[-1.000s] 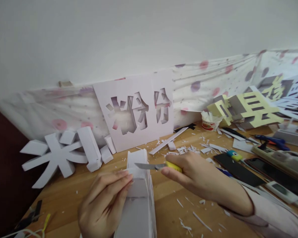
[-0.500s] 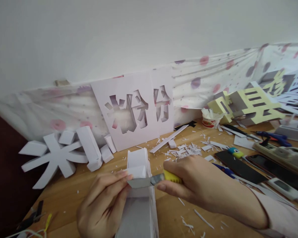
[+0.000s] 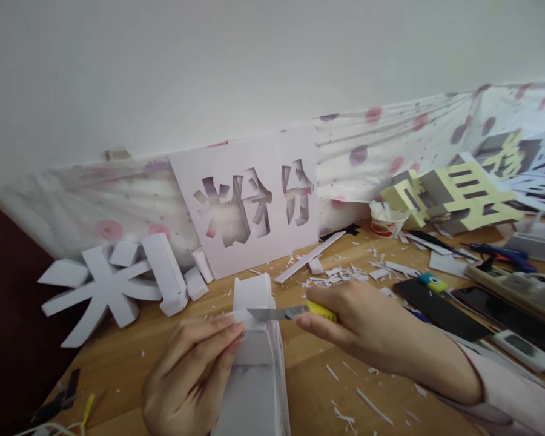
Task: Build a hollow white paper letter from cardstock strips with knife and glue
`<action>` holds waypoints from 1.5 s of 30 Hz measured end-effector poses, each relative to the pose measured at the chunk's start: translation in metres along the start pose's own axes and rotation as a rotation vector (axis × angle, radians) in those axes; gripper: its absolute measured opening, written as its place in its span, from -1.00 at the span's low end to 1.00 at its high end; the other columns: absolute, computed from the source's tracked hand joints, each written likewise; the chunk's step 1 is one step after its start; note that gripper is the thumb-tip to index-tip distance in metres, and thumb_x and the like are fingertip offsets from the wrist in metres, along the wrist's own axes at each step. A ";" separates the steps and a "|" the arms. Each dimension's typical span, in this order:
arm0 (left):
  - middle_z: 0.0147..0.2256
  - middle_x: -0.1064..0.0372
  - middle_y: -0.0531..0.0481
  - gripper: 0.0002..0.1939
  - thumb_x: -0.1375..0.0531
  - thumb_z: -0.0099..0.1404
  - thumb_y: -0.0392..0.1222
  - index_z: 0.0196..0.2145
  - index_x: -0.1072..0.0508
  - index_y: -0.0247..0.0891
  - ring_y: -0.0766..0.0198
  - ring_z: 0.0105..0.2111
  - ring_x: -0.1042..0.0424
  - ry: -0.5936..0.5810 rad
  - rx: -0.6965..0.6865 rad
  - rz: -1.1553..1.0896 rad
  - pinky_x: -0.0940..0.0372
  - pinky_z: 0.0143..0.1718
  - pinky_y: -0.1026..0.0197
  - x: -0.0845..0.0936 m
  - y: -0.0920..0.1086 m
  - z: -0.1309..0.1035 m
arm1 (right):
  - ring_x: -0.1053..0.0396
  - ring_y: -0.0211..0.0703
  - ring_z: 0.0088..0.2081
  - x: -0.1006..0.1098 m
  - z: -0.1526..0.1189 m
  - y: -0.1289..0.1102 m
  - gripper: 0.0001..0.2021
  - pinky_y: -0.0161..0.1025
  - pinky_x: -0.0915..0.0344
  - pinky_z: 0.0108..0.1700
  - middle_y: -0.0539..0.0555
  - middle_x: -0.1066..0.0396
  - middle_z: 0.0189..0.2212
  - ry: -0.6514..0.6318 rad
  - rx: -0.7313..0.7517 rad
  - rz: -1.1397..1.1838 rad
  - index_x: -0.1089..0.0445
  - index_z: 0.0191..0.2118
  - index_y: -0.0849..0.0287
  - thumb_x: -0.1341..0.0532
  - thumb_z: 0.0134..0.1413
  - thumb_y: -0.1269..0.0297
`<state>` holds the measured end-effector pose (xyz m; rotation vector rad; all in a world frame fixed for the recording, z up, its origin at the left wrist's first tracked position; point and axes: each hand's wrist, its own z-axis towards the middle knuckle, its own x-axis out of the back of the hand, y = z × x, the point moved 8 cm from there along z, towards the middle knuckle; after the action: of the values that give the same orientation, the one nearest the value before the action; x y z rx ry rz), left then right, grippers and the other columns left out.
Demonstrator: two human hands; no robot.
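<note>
The person's L hand pinches a small white piece on top of the white stack, lying on the worktop. The R hand is closed around a yellow cutter, blade over this piece; contact can't be told. Farther R, a printed cup stands w/ white scraps in it.

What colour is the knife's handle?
The handle is yellow; it shows in the head view.

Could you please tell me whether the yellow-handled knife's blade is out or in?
Out: the bare blade extends leftward from the yellow handle in the right hand.
</note>
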<state>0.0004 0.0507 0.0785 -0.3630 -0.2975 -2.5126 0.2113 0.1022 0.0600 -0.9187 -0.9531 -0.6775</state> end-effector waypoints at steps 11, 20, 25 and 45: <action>-0.25 -0.56 0.09 -0.77 -0.29 0.29 -0.54 -0.21 -0.61 -0.27 0.40 -0.24 -0.54 0.019 -0.015 -0.010 -0.47 -0.16 0.36 0.000 0.000 0.000 | 0.04 -0.27 -0.55 -0.004 0.008 0.002 -0.42 -0.24 0.20 -0.45 -0.07 -0.21 -0.62 0.037 0.041 -0.114 -0.33 -0.45 0.13 0.01 0.40 -0.25; -0.23 -0.53 0.11 -0.78 -0.30 0.30 -0.48 -0.20 -0.61 -0.20 0.38 -0.25 -0.53 0.015 0.055 -0.042 -0.46 -0.17 0.36 -0.003 0.000 -0.003 | -0.01 -0.30 -0.58 0.012 0.015 0.004 -0.40 -0.25 0.15 -0.47 -0.09 -0.16 -0.64 0.043 0.007 -0.034 -0.34 -0.48 0.13 0.01 0.41 -0.24; -0.06 -0.54 0.10 -0.85 -0.28 0.37 -0.28 -0.23 -0.61 -0.01 0.27 -0.06 -0.55 -0.037 0.347 -0.086 -0.45 0.03 0.22 -0.008 -0.020 -0.014 | 0.02 -0.31 -0.59 0.010 0.016 -0.015 -0.44 -0.27 0.15 -0.48 -0.11 -0.13 -0.65 -0.025 0.023 0.007 -0.33 -0.48 0.14 -0.06 0.40 -0.20; -0.09 -0.57 -0.16 -0.68 -0.34 0.29 -0.44 -0.03 -0.46 -0.27 0.12 -0.02 -0.51 -0.081 -0.222 0.131 -0.42 0.04 -0.02 -0.022 0.030 -0.020 | -0.27 -0.19 -0.68 0.024 -0.029 -0.031 -0.36 -0.24 0.14 -0.54 -0.01 -0.40 -0.68 0.288 0.015 -0.222 -0.24 -0.45 0.07 0.21 0.43 -0.29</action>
<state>0.0311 0.0319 0.0569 -0.5547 -0.0236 -2.4104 0.2069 0.0599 0.0841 -0.6850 -0.8065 -0.9623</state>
